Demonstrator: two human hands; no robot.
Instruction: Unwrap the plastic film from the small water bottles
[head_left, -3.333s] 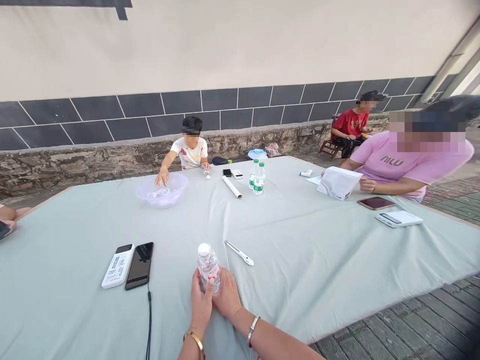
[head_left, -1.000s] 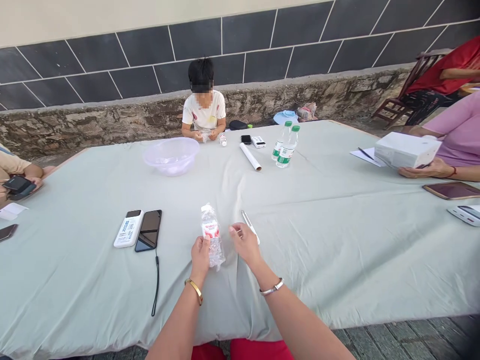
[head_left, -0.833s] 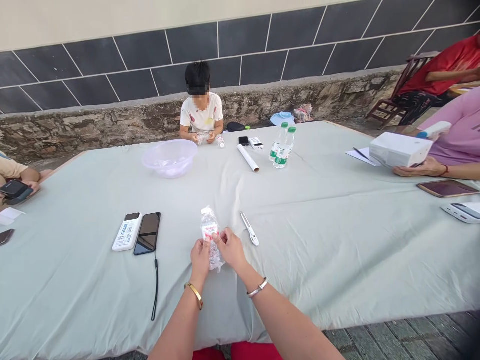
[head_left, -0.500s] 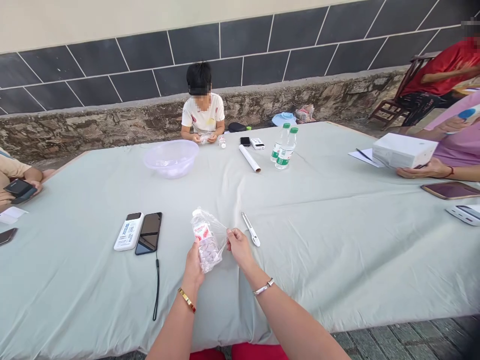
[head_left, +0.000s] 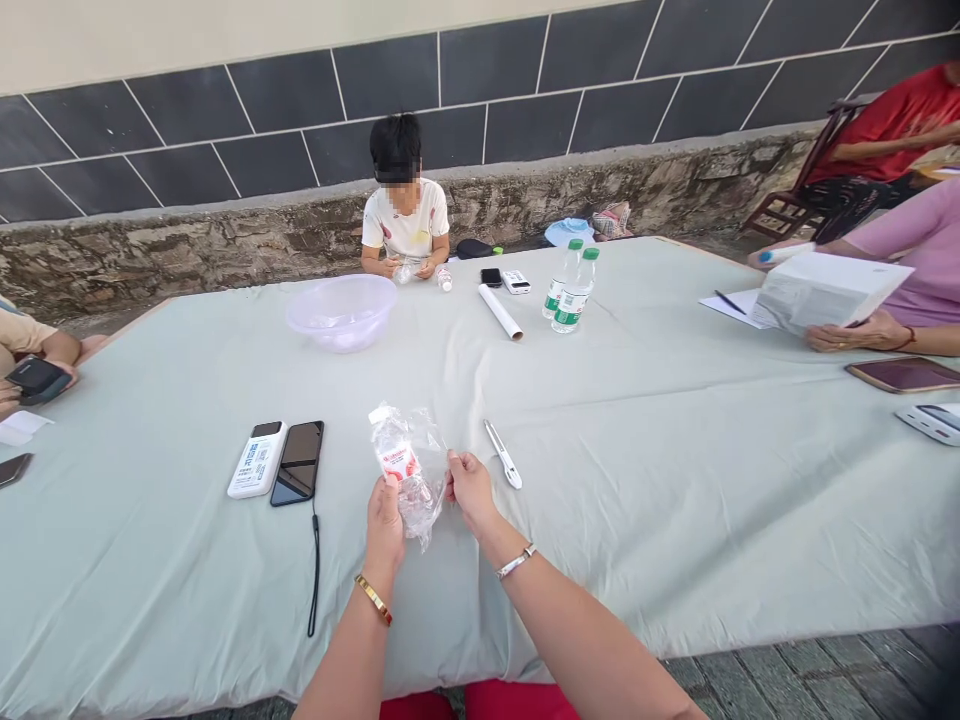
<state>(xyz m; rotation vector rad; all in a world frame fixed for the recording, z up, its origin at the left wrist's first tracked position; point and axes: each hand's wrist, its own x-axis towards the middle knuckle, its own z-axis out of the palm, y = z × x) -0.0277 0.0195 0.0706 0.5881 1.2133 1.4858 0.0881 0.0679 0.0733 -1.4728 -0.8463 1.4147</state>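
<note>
A clear plastic bottle (head_left: 399, 462) with a red and white label and a white cap leans to the left above the cloth. My left hand (head_left: 385, 520) is closed around its lower left side. Loose clear plastic film (head_left: 431, 440) hangs around the bottle and sticks out to its right. My right hand (head_left: 471, 488) pinches the film's right edge between thumb and fingers. A white utility knife (head_left: 502, 455) lies on the cloth just right of my right hand. Left of the bottle lie a black phone (head_left: 298, 463) with a wrist strap and a white power bank (head_left: 256, 460).
A pale purple basin (head_left: 342, 315) stands farther back, near a person (head_left: 406, 220) handling clear plastic. Beyond the knife are a white roll (head_left: 500, 312) and two green-capped water bottles (head_left: 574, 300). On the right, a person holds a white box (head_left: 832, 290); another person's hands (head_left: 64, 365) are at left.
The film now spreads wider and looser beside the bottle, whose top has shifted slightly left. Both my hands keep their grip. At right, the person has tilted the white box.
</note>
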